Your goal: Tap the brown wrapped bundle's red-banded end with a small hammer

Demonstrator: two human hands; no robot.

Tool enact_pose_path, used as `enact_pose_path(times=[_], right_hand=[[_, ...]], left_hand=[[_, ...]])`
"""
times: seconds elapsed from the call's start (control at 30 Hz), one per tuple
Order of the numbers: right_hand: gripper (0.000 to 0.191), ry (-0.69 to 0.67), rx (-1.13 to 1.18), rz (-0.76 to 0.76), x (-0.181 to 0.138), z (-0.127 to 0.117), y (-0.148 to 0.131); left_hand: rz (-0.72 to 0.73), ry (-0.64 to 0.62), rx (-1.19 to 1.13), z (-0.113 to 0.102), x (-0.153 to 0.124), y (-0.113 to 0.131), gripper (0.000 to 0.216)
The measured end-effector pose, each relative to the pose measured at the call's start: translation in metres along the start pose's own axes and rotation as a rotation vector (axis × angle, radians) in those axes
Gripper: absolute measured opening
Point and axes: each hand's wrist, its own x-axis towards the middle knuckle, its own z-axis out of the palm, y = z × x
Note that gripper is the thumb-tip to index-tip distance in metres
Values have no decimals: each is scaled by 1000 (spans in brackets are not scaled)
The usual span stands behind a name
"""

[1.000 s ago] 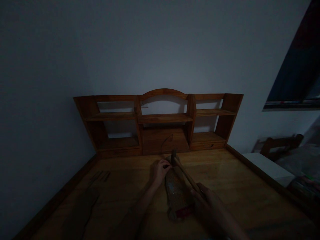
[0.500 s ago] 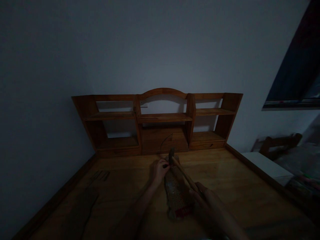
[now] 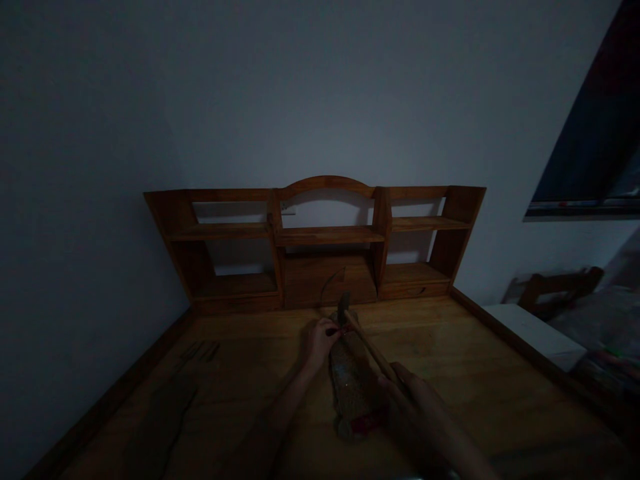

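In dim light, my right hand grips the wooden handle of a hammer. Its dark head is tilted just above the far end of a long, flat, brownish piece lying on the wooden desk. Red patches show at both ends of this piece; its kind is hard to tell. My left hand lies at the piece's far end, thumb and finger pinched beside the hammer head. Whatever they pinch is too dark to make out. A thin curved strand rises beyond the left fingers.
A wooden shelf unit stands along the desk's back edge. On the left of the desk lie several thin dark strips and a dark flat shape. Off to the right are a white surface and a wooden chair.
The hammer head has shifted very slightly up from the piece's far end. Both hands stay almost in the same place.
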Motion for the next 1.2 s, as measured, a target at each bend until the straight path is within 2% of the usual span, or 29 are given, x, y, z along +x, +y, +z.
enact_pose_path(times=[0.13, 0.5, 0.7, 0.93, 1.07, 1.2], right_hand=[[52, 8, 16, 55, 2, 3, 2], [47, -4, 33, -38, 1, 2, -1], [46, -8, 75, 2, 2, 2, 2], [46, -2, -15, 23, -4, -2, -11], [43, 18, 44, 2, -3, 2, -7], [49, 46, 69, 4, -2, 4, -2]], left_hand=[[-58, -39, 32, -5, 0, 10, 7], [-26, -25, -8, -4, 0, 9, 5], [-32, -31, 34, -5, 0, 9, 6], [-5, -23, 38, -1, -1, 2, 7], [12, 1, 21, -1, -1, 0, 8], [34, -1, 39, -4, -2, 3, 8]])
